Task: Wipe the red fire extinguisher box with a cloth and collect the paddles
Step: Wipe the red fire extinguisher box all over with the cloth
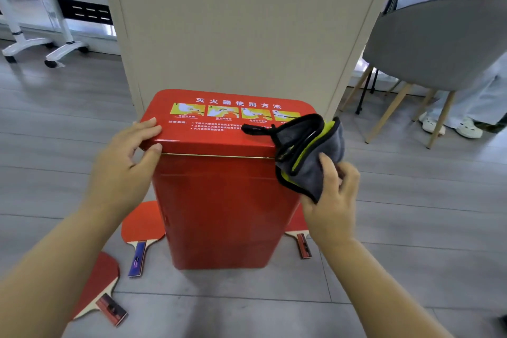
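Observation:
A tall red fire extinguisher box (219,200) stands on the floor against a beige pillar, its lid printed with white characters and yellow pictures. My left hand (129,162) grips the lid's left front corner, fingers on top and thumb on the front edge. My right hand (333,200) holds a grey and yellow-green cloth (307,151) with black trim against the box's upper right corner. Three red paddles lie on the floor: one (141,225) at the box's left foot, one (103,282) nearer me on the left, one (300,236) partly hidden behind the box's right side.
The beige pillar (247,22) rises right behind the box. A grey chair (439,44) on wooden legs stands at the right, with a person's white shoes (466,126) beyond it. A white wheeled rack (55,8) is at the back left. The floor is grey planks.

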